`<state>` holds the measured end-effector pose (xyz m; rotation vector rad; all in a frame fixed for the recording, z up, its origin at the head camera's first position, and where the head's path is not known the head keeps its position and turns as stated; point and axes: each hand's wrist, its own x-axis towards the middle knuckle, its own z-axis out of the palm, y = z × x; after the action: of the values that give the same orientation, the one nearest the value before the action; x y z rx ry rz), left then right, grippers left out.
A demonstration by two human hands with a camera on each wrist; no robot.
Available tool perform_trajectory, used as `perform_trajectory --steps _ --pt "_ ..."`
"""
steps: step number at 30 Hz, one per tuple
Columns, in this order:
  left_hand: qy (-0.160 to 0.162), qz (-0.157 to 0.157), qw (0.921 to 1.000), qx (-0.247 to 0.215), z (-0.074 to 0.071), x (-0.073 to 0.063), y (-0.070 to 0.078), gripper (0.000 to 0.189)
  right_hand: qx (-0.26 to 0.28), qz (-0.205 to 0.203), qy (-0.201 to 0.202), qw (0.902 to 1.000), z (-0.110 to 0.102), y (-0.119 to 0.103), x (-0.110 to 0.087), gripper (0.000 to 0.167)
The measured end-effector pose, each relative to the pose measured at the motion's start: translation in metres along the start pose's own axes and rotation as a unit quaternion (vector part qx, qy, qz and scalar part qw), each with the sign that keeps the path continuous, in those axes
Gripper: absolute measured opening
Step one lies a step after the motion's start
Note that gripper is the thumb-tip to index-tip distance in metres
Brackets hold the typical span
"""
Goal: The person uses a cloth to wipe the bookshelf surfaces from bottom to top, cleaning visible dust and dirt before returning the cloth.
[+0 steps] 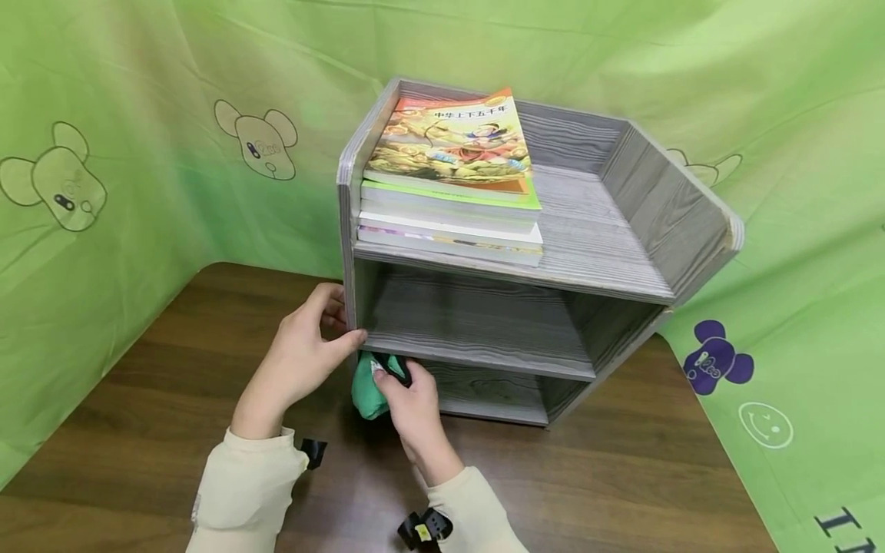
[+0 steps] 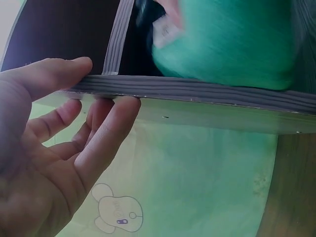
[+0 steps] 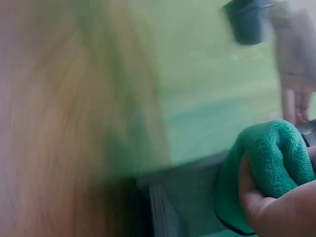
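A grey wood-grain shelf unit point(image 1: 477, 322) stands on the brown tabletop. My left hand point(image 1: 297, 361) grips the front edge of its left side panel point(image 2: 197, 91), thumb on the inner side and fingers on the outer side. At the left of the lowest compartment, my right hand point(image 1: 418, 407) holds a folded green towel point(image 1: 369, 392) with a dark edging. Its terry-like pile shows in the right wrist view, where my thumb or a finger presses into the fold. A small white label point(image 2: 165, 33) hangs from the towel point(image 2: 232, 44). The far fingers of my right hand are hidden.
Several stacked books point(image 1: 449, 177) lie on the unit's top, against the left wall. A middle shelf point(image 1: 477, 353) sits above the towel. Green fabric with cartoon mouse heads point(image 1: 266, 146) surrounds the brown tabletop point(image 1: 594, 491) at the back and sides.
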<state>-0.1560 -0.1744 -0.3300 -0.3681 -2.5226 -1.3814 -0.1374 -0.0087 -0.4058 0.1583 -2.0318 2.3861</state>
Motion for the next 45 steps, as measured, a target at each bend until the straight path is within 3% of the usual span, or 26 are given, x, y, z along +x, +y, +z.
perform_trajectory --steps 2,5,8,13,18,22,30,38,45 --pt "-0.004 -0.001 1.0 -0.005 0.0 0.0 -0.001 0.044 0.102 0.037 -0.005 0.9941 -0.001 -0.003 -0.003 0.014" --pt "-0.008 -0.002 0.9999 -0.013 0.0 0.0 -0.002 0.045 0.23 0.072 -0.01 0.9705 -0.002 -0.005 -0.002 0.01" --pt "-0.007 0.001 0.9997 -0.024 0.0 0.0 -0.005 0.044 0.31 0.075 -0.006 0.9477 0.0 -0.003 0.005 0.013" --pt "-0.009 0.006 0.9987 -0.05 -0.002 0.0 -0.006 0.044 0.386 0.075 -0.021 0.919 0.0 0.001 0.01 0.025" --pt "-0.007 0.005 0.9981 -0.061 -0.003 0.002 -0.006 0.044 0.412 0.092 -0.062 0.9044 -0.006 0.001 0.003 0.026" --pt "-0.008 0.007 0.9982 -0.058 -0.003 0.002 -0.004 0.044 0.422 0.096 -0.066 0.8992 -0.009 0.001 -0.001 0.028" --pt "-0.007 0.008 0.9986 -0.053 -0.003 0.002 -0.005 0.043 0.419 0.092 -0.063 0.9013 -0.003 0.001 0.003 0.03" --pt "-0.002 0.001 0.9993 -0.038 -0.005 0.002 -0.008 0.042 0.427 0.089 -0.08 0.8962 -0.012 -0.004 -0.012 0.035" --pt "-0.007 0.002 0.9993 -0.037 -0.004 0.001 -0.006 0.041 0.42 0.079 -0.076 0.901 -0.011 -0.004 -0.007 0.032"
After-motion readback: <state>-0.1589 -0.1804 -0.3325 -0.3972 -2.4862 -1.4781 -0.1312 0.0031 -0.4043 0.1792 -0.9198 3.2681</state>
